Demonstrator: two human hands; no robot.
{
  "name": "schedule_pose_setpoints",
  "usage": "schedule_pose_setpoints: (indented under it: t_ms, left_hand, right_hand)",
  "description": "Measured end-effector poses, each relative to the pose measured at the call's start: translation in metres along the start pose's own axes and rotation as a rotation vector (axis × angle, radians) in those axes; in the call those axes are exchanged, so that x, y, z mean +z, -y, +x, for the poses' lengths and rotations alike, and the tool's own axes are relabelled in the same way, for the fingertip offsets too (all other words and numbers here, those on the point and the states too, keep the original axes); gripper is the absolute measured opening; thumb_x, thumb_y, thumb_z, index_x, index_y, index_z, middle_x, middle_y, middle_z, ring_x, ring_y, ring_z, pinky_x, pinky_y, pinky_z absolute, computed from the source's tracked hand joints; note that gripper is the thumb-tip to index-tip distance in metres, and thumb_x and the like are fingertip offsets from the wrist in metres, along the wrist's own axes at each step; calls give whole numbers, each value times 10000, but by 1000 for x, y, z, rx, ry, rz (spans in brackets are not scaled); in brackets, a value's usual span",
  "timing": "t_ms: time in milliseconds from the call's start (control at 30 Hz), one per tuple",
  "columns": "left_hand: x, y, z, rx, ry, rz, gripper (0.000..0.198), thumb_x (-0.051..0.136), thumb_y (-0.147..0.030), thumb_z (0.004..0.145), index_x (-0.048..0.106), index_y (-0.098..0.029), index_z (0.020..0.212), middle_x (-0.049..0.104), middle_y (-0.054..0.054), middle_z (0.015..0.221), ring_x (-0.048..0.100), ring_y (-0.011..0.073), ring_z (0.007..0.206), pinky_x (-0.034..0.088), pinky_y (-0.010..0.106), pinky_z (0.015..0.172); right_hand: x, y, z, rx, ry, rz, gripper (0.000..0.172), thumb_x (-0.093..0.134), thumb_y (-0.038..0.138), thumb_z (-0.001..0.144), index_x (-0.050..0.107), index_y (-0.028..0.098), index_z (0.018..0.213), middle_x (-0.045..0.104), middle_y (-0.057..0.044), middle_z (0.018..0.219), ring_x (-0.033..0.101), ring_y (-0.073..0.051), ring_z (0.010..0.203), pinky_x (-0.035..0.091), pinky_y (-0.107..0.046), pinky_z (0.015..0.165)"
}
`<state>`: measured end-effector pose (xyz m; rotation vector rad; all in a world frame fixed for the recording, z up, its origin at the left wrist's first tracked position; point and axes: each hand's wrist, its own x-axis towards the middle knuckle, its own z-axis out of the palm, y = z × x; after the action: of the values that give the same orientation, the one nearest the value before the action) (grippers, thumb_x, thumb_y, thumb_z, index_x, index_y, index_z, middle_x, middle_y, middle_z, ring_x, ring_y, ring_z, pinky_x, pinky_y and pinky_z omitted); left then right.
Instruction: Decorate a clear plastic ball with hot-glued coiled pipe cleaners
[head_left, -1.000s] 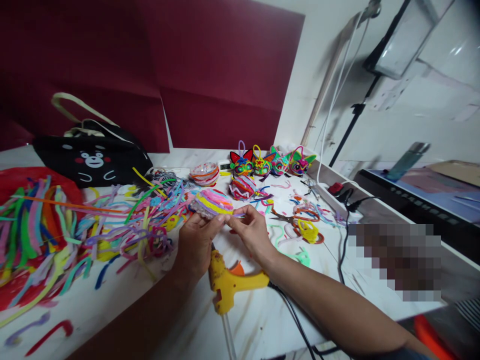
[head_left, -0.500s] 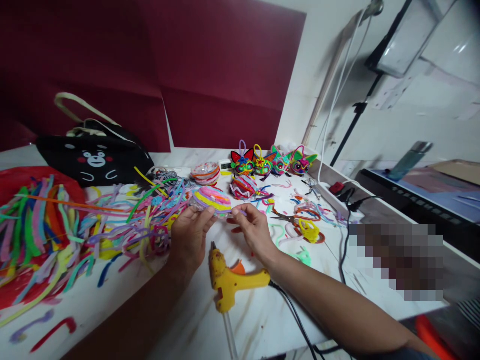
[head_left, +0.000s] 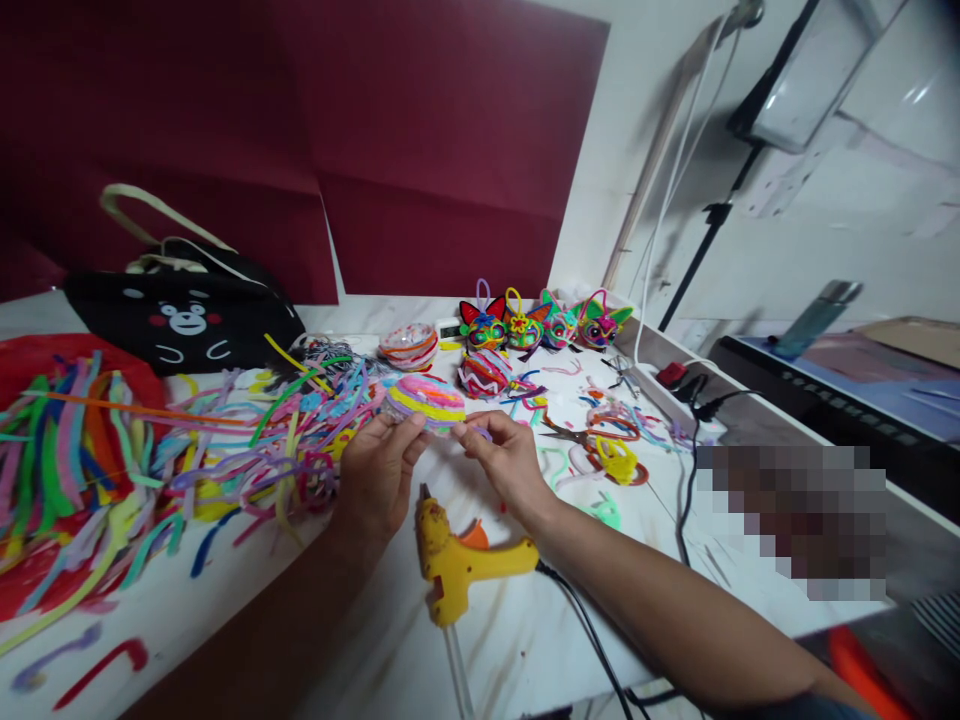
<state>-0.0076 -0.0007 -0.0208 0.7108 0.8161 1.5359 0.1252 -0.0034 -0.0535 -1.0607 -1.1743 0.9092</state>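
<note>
Counter [head_left: 525, 620] spreading beneath both grips. Red plastic [head_left: 45, 350], far left of the left grip [head_left: 379, 470], carrying heaped fuzzy strips [head_left: 67, 440]. Black bag [head_left: 247, 310] sitting beyond, contents hidden. Glue gun [head_left: 450, 560] lying just below, between grips. Striped piece [head_left: 427, 395]: left grip, nearly closed, holding its near edge; right grip [head_left: 506, 460] pinching a purple strip [head_left: 484, 433] alongside.

2 bare forearms [head_left: 626, 595]; 1 dark sleeve [head_left: 801, 706] at right.

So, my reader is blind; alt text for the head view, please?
Left hand holds a rounded striped piece; right hand pinches a purple strip at its edge. Nearer, a yellow glue gun lies on a white table, colorful strips at left, four eared ornaments behind.
</note>
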Motion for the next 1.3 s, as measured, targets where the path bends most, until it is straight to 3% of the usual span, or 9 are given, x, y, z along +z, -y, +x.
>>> schedule_pose_setpoints:
  t_ms: [167,533,767,1000,1300]
  left_hand:
    - [0,1,1,-1,8,21,148,742,-139,678,666,-198,791,718,28,886,681,173,852,561,235,719]
    - [-3,4,5,7,33,-43,153,740,-140,681,668,-238,775,734,20,848,697,199,908,579,256,765]
    - [-1,1,6,-69,-18,-117,142,692,-88,702,666,-219,749,737,20,821,703,176,893,569,225,789]
    - [4,-4,4,-145,-50,-188,265,590,-2,770,686,-177,944,735,1,759,710,121,738,572,179,743]
    - [4,-4,3,-156,-16,-208,292,546,2,838,677,-156,1047,751,19,814,717,117,756,571,172,727]
  right_hand:
    - [1,6,-1,106,10,128,265,747,445,679,706,188,727,648,-33,883,574,-171,763,510,-296,642]
    - [4,12,-1,174,-52,275,320,818,414,585,645,166,690,630,-27,950,576,-118,670,541,-278,590]
    - [3,19,1,276,-41,406,395,877,362,515,571,163,663,641,8,723,575,-98,612,537,-226,538]
    - [0,21,3,335,33,612,637,893,206,494,523,230,1012,686,26,880,664,-131,715,572,-234,570]
    - [-1,16,6,258,43,581,569,873,200,540,553,207,1011,711,-5,949,670,-128,722,549,-242,639]
